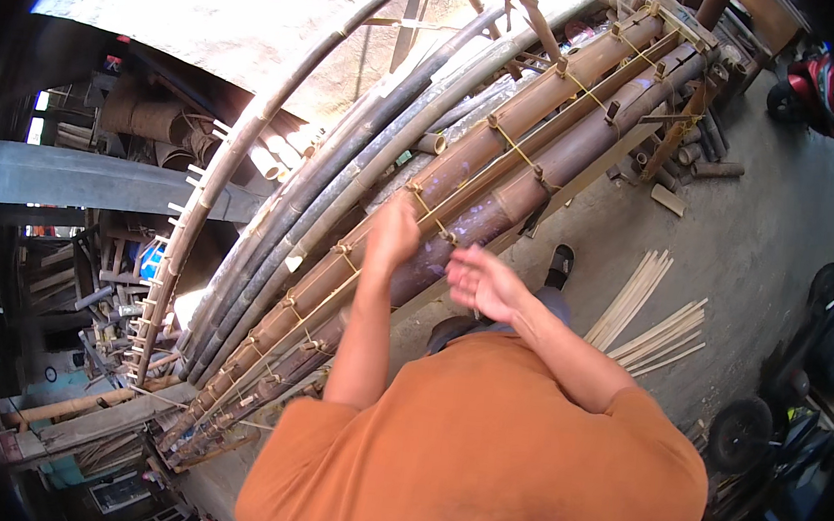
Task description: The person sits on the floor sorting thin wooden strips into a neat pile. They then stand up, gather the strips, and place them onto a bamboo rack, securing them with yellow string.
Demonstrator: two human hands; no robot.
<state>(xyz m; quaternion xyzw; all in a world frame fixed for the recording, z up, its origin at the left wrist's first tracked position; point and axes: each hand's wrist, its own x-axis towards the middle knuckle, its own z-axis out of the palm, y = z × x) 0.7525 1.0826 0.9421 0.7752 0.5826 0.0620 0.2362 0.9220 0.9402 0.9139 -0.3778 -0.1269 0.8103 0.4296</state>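
Two thick brown bamboo poles lie side by side, running from lower left to upper right; the nearer pole has purple blotches, and the farther pole is plainer. Thin yellowish cord crosses them at intervals, wound on small pegs. My left hand is closed in a fist over the farther pole, beside a cord lashing; what its fingers hold, if anything, is hidden. Just on the near side of the blotched pole, below a corded peg, my right hand has loosely curled fingers, apart, with nothing visible in them.
Beyond the poles lean long grey bamboo poles and a curved pole with pegs. Thin bamboo strips lie on the concrete floor at right. Cut bamboo pieces sit under the far end; wheels stand at lower right.
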